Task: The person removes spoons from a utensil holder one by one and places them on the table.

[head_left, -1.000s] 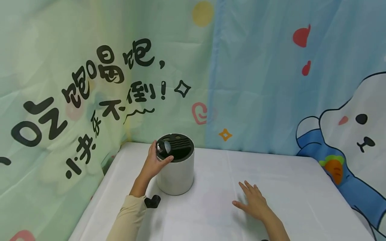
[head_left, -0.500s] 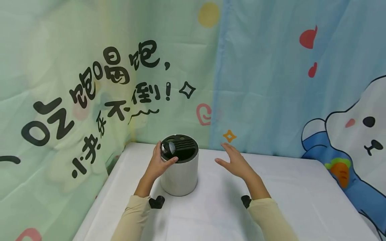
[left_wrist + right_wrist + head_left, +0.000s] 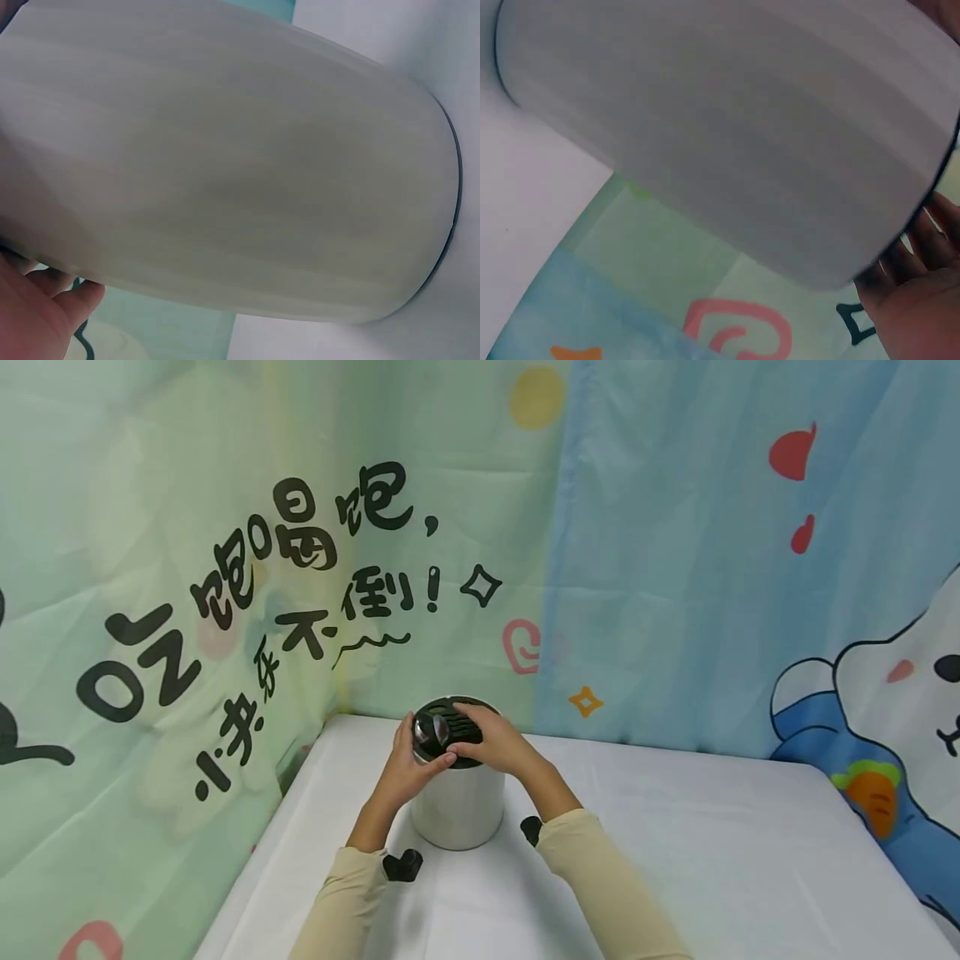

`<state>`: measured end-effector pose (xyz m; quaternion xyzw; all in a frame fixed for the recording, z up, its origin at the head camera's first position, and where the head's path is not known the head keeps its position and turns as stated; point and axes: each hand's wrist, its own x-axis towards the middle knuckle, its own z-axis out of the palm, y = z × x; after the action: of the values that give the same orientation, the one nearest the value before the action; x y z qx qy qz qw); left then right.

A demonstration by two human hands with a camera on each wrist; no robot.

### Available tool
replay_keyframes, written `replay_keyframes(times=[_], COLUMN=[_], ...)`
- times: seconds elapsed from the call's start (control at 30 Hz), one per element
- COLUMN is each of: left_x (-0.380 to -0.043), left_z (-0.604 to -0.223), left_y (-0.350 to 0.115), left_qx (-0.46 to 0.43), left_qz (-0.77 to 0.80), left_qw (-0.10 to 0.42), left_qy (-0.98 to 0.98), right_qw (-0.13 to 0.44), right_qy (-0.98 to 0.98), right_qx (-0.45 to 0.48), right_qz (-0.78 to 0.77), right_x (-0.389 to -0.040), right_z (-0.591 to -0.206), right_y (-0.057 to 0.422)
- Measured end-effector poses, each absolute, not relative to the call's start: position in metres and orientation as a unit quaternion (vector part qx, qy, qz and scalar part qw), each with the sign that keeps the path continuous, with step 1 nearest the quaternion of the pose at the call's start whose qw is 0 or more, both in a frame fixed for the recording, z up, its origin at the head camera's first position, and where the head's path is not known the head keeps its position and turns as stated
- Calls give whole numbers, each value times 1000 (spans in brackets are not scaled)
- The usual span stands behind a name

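Observation:
A white cylindrical knife block [image 3: 459,814] with a black slotted top [image 3: 463,725] stands upright on the table. A shiny silver-and-black rounded end [image 3: 430,732] sticks out at the left of that top. The left hand [image 3: 405,771] grips the block's upper left side, its thumb along the front rim. In the left wrist view, curled fingertips [image 3: 79,304] lie against the white wall [image 3: 247,165]. Over the right part of the top reaches the right hand [image 3: 498,745], fingers spread across the slots, thumb beside the shiny end. The right wrist view shows its fingers [image 3: 930,247] right at the dark rim.
The white-covered table [image 3: 675,843] extends to the right and in front of the block. Close behind and to the left hang printed curtains, one green with black lettering [image 3: 300,635], one blue [image 3: 675,568]. Black wrist mounts [image 3: 402,865] sit by both sleeves.
The right hand has moved left and forward from over the table's right side to the block's top. The left hand keeps its place on the block. The head view has turned slightly left.

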<state>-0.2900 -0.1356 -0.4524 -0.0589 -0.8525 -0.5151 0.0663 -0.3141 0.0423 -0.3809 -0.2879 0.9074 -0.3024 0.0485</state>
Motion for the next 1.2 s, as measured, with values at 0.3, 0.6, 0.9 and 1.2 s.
replay_keyframes(times=[0.3,0.6,0.9,1.2], left_x=[-291,-290,-292,-291], left_z=[-453,-453,-454,-453], left_y=[-135,-135,-135,-135], left_qx=[-58,-60,-62,-58], left_qz=[-517,-517,-516,-523], left_qw=[74,73,74,67], left_qy=[-851,-850,-851,-848], right_qw=[7,-10,-12,35], right_qy=[906,899,883,822], right_qx=[-304,-255,-247,-214], right_qz=[-296,-356,-400,-526], right_x=[-318,-315,-314,-312], right_z=[-391,-394,-394,-382], right_y=[29,24,27,32])
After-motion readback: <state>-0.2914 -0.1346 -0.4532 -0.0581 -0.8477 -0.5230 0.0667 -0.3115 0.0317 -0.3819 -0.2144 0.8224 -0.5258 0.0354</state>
